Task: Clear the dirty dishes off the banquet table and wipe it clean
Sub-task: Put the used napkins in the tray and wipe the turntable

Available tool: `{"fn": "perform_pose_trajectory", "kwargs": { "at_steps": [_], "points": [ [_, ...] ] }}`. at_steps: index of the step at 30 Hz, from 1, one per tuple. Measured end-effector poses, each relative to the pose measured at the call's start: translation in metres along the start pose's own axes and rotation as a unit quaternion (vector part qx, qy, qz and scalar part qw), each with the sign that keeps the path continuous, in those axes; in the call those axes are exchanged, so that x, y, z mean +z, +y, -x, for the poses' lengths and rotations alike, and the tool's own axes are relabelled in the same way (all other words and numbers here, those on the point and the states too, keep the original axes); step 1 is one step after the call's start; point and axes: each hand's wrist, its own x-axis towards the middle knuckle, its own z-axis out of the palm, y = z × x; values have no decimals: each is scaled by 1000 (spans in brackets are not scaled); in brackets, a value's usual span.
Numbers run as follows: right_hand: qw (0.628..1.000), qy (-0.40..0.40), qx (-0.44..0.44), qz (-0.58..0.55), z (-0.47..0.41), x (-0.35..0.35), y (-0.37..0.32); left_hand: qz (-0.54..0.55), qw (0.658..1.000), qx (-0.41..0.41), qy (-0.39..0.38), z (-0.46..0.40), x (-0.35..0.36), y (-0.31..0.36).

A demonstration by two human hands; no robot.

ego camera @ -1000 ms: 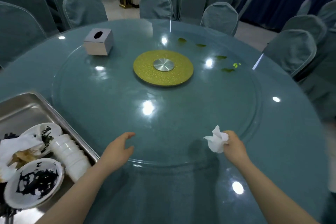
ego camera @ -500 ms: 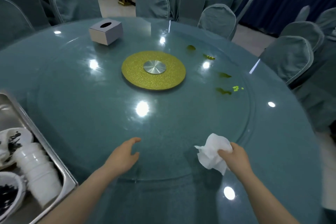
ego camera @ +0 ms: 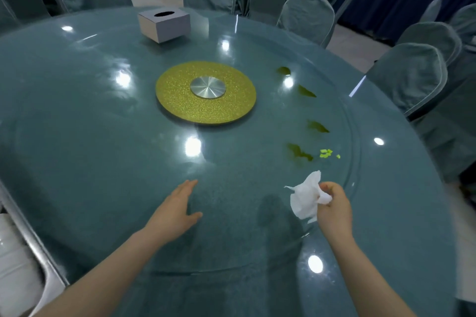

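A round teal banquet table point(ego camera: 77, 152) carries a glass turntable with a gold disc point(ego camera: 206, 92) at its centre. Dark green leaf scraps point(ego camera: 300, 152) and small yellow-green bits point(ego camera: 326, 153) lie on the glass to the right of the disc. My right hand point(ego camera: 333, 210) grips a crumpled white tissue point(ego camera: 304, 198) just in front of those scraps. My left hand point(ego camera: 175, 207) lies flat on the glass with its fingers spread and holds nothing. A metal tray point(ego camera: 33, 242) shows only its rim at the left edge, with something white inside.
A grey tissue box point(ego camera: 164, 23) stands on the far side of the turntable. Covered teal chairs point(ego camera: 409, 74) ring the table on the far and right sides. More tables and chairs stand behind, before a dark blue curtain.
The turntable has turned: the leaf scraps swung nearer my right hand, the tissue box moved right. The view shifted right, so the tray of dishes slid almost out of sight.
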Motion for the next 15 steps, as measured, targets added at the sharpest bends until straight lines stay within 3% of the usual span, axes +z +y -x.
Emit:
{"fn": "perform_pose_trajectory", "kwargs": {
  "at_steps": [6,10,15],
  "points": [
    [1000,6,-18,4,-13,15,-7,-12,999,-24,17,-11,-1,1],
    [998,4,-59,33,-26,28,-22,-95,993,-61,-37,-16,1,-2],
    [995,-39,-68,-63,-45,54,-42,-160,980,-95,-77,-15,1,-15]
  ]
}}
